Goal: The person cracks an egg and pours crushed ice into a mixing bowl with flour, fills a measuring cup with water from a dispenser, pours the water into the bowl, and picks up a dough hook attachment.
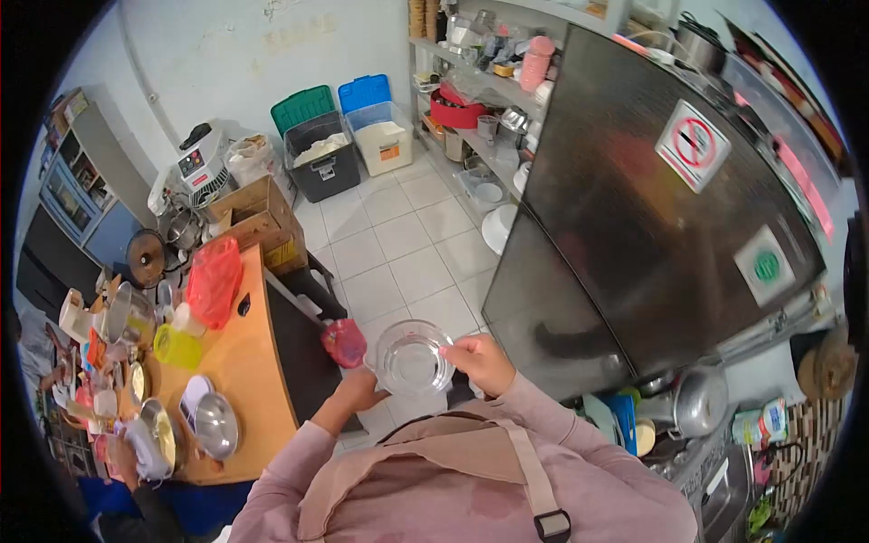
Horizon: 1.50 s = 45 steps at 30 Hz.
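Above the tiled floor (378, 271), left hand (359, 389) and right hand (484, 364) both gripped a clear bowl (414, 358), opposite sides; couldn't tell if it held liquid. Counter (258, 362) carried a steel bowl (216, 424) and yellow container (176, 347). By the far wall, dark bin (322, 178) and clear bin (386, 158), both open, held whitish stuff.

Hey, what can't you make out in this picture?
All in the head view:
Clear container: too small to tell if it holds liquid.
Left hand: its grip is too small to make out.
Fridge: contents hidden by shut doors.
Co-worker: mostly cut off by the left edge.
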Available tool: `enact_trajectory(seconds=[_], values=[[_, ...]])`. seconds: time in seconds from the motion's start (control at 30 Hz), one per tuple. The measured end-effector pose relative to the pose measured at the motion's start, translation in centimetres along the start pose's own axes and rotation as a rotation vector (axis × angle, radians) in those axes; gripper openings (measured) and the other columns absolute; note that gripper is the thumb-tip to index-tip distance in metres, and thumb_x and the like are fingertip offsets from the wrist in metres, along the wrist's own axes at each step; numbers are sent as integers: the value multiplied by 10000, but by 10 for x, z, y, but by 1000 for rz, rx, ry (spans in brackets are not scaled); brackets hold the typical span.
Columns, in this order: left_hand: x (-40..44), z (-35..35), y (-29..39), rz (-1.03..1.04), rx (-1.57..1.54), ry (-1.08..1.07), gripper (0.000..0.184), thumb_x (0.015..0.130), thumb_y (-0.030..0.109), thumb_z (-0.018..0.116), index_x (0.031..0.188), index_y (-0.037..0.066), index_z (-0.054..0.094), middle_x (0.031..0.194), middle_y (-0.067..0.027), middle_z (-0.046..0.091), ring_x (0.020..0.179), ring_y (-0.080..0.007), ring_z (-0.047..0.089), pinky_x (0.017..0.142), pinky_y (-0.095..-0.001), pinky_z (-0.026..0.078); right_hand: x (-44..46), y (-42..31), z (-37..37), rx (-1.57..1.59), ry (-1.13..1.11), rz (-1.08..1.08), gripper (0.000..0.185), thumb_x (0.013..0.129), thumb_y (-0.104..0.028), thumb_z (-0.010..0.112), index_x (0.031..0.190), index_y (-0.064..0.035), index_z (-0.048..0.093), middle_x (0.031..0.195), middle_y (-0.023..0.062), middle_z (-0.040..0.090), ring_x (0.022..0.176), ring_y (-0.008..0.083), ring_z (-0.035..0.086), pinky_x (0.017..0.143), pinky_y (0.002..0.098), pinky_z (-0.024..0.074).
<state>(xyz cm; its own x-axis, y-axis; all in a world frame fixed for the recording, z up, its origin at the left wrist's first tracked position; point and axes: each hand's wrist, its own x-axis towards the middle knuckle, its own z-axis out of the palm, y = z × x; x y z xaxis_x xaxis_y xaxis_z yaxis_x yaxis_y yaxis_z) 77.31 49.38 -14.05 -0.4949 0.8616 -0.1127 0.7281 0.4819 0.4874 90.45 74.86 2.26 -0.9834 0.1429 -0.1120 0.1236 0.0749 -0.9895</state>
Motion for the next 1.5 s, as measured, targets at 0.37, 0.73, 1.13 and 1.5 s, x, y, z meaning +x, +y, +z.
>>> enact_trajectory(seconds=[0.37,0.73,1.13,1.5], values=[[154,-81,-132,-433,-174,224,387,778,365,649,1046,86,634,1048,-147,634,990,-318,592,840,-427,469,355,-46,-56,-120,-249,-97,395,843,-299,630,611,17,575,507,-36,396,522,50,341,444,273,277],[288,-242,-317,-787,-453,525,275,796,324,653,903,71,640,876,-126,643,786,-299,610,694,-376,490,684,-80,-9,-83,-358,12,394,855,-244,613,546,-35,487,536,-80,334,534,36,285,457,256,217],[509,-442,-546,-624,-197,618,240,857,320,549,869,87,607,815,-158,631,784,-355,602,655,-436,477,1034,-129,76,-102,-687,-68,410,849,-241,626,535,-32,465,525,-75,324,529,36,277,450,264,211],[468,-467,-596,-1451,-279,1127,399,797,371,658,616,61,484,594,-135,527,597,-350,547,516,-446,410,1266,-184,252,-193,-1228,-54,412,843,-211,636,537,-21,435,526,-72,344,535,30,284,452,261,209]])
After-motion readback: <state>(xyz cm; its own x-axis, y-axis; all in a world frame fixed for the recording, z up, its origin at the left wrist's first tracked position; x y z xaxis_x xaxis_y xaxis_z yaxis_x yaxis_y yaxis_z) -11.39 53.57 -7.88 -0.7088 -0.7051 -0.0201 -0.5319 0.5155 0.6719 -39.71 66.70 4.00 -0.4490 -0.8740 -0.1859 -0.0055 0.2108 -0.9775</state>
